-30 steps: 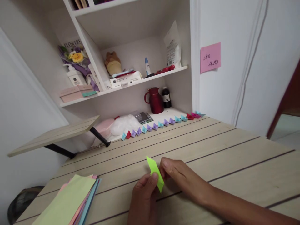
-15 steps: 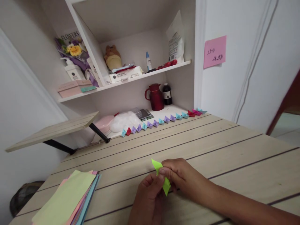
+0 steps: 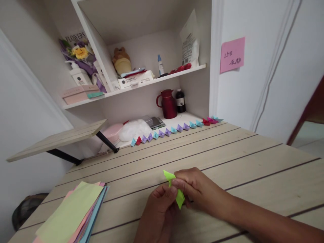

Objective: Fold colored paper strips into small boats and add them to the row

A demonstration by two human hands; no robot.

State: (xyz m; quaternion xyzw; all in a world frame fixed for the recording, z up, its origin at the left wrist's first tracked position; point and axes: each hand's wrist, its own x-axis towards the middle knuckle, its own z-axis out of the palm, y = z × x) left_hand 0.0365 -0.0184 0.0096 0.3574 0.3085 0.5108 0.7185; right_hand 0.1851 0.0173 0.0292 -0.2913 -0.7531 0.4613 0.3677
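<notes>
A small folded piece of bright yellow-green paper (image 3: 180,198) is pinched between my two hands above the wooden table. My left hand (image 3: 162,206) grips it from the lower left, thumb pressed on its middle. From the right, my right hand (image 3: 196,187) holds it with thumb and fingers closed. One pointed end sticks out at the upper left, and the other end shows below the thumbs. The fingers hide the middle of the paper.
A stack of coloured paper sheets (image 3: 71,212) lies at the table's left. Small folded paper boats (image 3: 167,132) in blue, purple and red line the back edge. Behind them stand a red jug (image 3: 169,104) and a dark bottle (image 3: 180,101). A raised wooden shelf (image 3: 60,138) juts out at left.
Both hands keep their grip on the yellow-green paper, with hardly any movement. The whole view has shifted very slightly.
</notes>
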